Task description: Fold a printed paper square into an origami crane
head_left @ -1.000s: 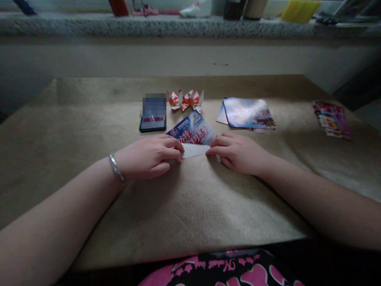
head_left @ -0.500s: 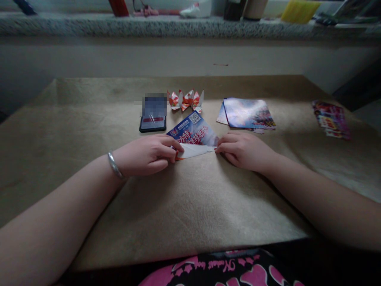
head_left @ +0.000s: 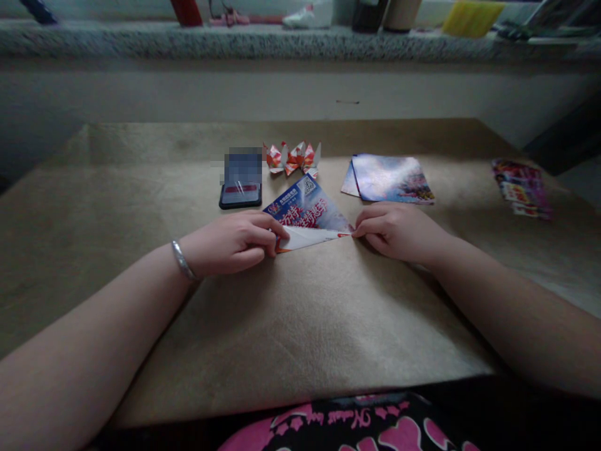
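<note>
A printed paper sheet lies on the table in front of me, blue with red lettering and a QR code at its far corner. Its near edge is folded over, showing a white strip. My left hand, with a silver bangle at the wrist, pinches and presses the strip's left end. At the right tip of the fold, my right hand has thumb and fingers closed on the paper's corner. Just beyond the sheet stand folded red-and-white paper figures.
A phone lies left of the figures. Some printed sheets are stacked to the right, and colourful papers lie at the table's far right. Behind the table runs a stone sill with a yellow item and other objects.
My right hand has slid rightward along the fold to the paper's right tip, uncovering a bit of red print. My left hand stays nearly where it was.
</note>
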A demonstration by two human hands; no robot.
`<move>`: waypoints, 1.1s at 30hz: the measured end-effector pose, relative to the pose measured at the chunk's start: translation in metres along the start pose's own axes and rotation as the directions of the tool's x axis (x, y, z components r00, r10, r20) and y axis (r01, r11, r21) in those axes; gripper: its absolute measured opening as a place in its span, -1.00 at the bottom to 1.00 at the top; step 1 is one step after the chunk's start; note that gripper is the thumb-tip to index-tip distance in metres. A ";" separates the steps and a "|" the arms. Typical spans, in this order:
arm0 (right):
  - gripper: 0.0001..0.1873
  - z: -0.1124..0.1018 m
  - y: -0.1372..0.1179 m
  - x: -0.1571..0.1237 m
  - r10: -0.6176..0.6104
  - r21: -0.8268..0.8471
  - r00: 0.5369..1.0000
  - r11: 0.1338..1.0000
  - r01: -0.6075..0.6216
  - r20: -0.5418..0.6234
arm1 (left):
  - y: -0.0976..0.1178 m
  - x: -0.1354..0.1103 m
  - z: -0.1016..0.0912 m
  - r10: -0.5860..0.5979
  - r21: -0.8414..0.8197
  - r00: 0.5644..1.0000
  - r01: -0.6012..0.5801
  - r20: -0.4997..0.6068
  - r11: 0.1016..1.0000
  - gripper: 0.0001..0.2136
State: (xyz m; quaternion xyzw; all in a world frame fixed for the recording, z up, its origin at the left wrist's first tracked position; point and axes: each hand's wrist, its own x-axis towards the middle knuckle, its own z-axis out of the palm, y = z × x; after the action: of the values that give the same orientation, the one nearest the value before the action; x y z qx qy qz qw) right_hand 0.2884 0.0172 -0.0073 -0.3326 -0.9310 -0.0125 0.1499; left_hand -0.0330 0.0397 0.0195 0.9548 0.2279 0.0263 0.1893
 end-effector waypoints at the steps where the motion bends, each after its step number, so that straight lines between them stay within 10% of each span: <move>1: -0.72 0.000 0.001 0.000 0.000 -0.001 1.000 1.000 0.000 0.004 | 0.000 0.000 0.000 0.004 -0.001 1.000 -0.004 -0.005 1.000 -0.77; 10: -0.74 -0.007 -0.002 0.001 0.000 -0.207 1.000 0.978 0.003 0.013 | 0.003 0.005 0.011 -0.027 0.124 0.992 0.042 -0.121 0.991 -0.79; 22: -0.66 0.001 -0.006 0.008 -0.022 -0.042 0.972 0.999 0.013 -0.234 | 0.003 0.009 0.023 0.077 0.190 0.977 -0.039 -0.197 0.981 -0.72; 33: -0.67 0.005 -0.002 0.007 0.024 -0.101 0.982 0.994 -0.043 -0.187 | 0.005 0.007 0.017 0.075 0.273 0.976 -0.017 -0.203 0.962 -0.77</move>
State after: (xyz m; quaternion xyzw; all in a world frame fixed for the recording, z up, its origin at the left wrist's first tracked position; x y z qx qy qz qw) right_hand 0.2809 0.0203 -0.0104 -0.3529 -0.9054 -0.0895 0.2185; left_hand -0.0218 0.0327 0.0052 0.9684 0.2260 0.1009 0.0315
